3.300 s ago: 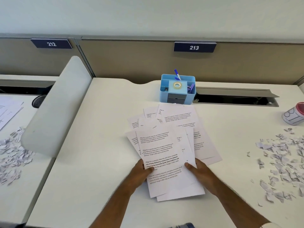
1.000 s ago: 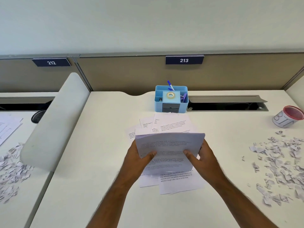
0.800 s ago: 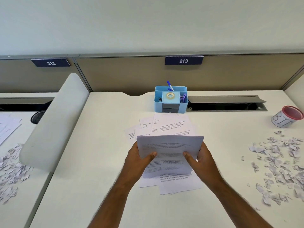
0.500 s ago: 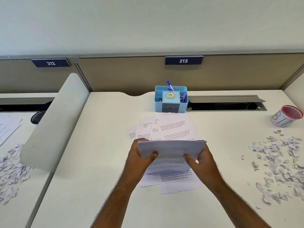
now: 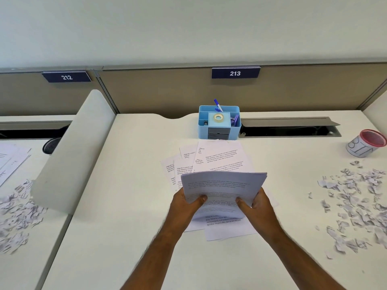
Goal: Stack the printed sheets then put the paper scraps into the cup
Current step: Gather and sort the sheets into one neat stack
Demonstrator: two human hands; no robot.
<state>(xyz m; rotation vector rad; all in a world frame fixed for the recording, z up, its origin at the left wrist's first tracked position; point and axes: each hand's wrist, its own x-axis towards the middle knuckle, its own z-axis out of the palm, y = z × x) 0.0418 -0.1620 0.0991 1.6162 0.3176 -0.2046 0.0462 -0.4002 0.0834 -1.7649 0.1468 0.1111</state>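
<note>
Head view: a white desk (image 5: 129, 206) seen from above, with the blue desk organizer (image 5: 219, 122) at its back edge as landmark.
Around the organizer: a roll of tape (image 5: 218, 117) lies on its top and a blue pen (image 5: 217, 105) stands in its rear compartment; an open cable tray (image 5: 291, 127) runs off to its right; a plate marked 213 (image 5: 235, 73) hangs on the partition above it.
Left of the organizer: a pale curved divider (image 5: 71, 155) separates this desk from the neighbouring one, where more sheets and scraps lie.
Loose sheets: printed sheets (image 5: 222, 158) lie fanned and overlapping on the desk just in front of the organizer, black paragraphs facing up; some poke out nearer than the hands.
Held bundle: a bundle of sheets (image 5: 224, 187) is lifted off the desk in front of the organizer, above the fanned ones and hiding their middle; its far edge curls upward and its print is blurred.
Left hand (image 5: 186, 208): grips the bundle's near left edge, thumb on top.
Right hand (image 5: 256, 206): grips the near right edge, thumb on top.
Paper scraps (image 5: 356, 201): a scattered pile of torn bits, well to the right of the organizer and nearer.
Cup (image 5: 365, 145): far right of the organizer, red-rimmed, white side lettered, tilted, mouth up and rightward, apart from the scraps.
</note>
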